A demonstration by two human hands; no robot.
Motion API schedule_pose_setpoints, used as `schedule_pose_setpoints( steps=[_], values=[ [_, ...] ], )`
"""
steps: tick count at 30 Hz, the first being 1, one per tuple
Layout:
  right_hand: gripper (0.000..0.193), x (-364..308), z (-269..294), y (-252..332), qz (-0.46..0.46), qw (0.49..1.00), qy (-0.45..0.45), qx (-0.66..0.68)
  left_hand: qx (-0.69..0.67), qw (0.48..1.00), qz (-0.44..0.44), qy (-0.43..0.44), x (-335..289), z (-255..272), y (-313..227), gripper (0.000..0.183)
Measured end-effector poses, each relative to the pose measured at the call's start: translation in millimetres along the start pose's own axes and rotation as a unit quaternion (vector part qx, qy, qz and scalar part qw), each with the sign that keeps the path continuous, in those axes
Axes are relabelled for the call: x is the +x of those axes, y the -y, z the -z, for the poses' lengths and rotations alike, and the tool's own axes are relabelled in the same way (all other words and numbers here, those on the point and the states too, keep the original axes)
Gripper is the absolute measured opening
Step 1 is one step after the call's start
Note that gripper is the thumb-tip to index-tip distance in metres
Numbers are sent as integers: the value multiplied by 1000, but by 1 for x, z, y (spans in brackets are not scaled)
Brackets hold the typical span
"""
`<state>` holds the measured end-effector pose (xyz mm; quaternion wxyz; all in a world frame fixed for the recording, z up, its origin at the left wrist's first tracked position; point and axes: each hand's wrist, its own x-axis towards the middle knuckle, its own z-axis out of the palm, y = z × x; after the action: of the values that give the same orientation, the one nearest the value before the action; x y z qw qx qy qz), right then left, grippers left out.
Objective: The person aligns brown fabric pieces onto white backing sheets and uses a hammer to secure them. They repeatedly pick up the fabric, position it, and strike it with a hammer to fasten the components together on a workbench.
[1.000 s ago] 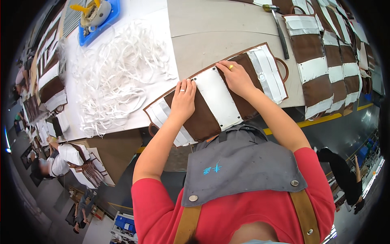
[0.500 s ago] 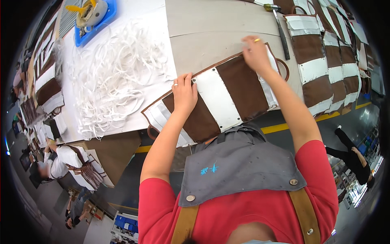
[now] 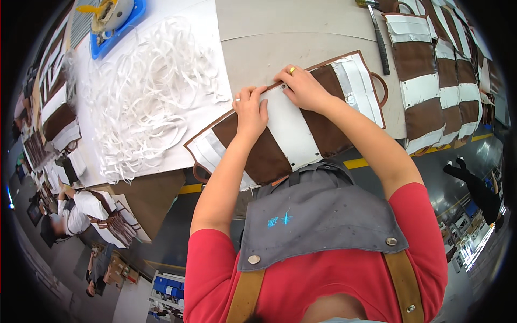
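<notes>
In front of me lies a flat brown-and-white bag piece (image 3: 293, 132), set slantwise over the table's near edge. Brown handle loops stick out at both ends, and small dark studs mark the corners of its white middle band. My left hand (image 3: 251, 114) is closed on the far brown edging, left of the white band. Just to the right, my right hand (image 3: 306, 90) pinches the same edging with thumb and fingers. The fingertips of both hands are close together there. What lies under the fingers is hidden.
A heap of white strips (image 3: 156, 102) covers the table's left side. Behind it sits a blue tray (image 3: 99, 49) with a bowl and a yellow-handled tool. At right are a hammer (image 3: 379, 46) and several similar bag pieces (image 3: 423, 89). Other people (image 3: 67, 218) are farther off.
My right hand has moved left from the piece's right end to the edging beside my left hand. My left hand has shifted slightly right along the edge.
</notes>
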<state>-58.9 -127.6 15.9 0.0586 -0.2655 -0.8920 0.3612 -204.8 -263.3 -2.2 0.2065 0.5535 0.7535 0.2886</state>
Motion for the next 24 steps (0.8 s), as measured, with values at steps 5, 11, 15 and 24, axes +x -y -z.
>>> schedule_pose_setpoints(
  steps=[5, 11, 15, 24],
  values=[
    [26, 11, 11, 7, 5, 998, 57, 1, -30, 999, -11, -19, 3, 3, 5, 36],
    [24, 11, 12, 5, 40, 996, 65, -38, -3, 999, -33, -23, -1, 0, 6, 30],
    [18, 8, 13, 2, 65, 987, 56, -134, 30, 996, -68, -48, -3, -5, 7, 29],
    [29, 3, 99, -95, -87, 947, -203, -231, 125, 981, -149, -27, -18, -6, 6, 39]
  ],
)
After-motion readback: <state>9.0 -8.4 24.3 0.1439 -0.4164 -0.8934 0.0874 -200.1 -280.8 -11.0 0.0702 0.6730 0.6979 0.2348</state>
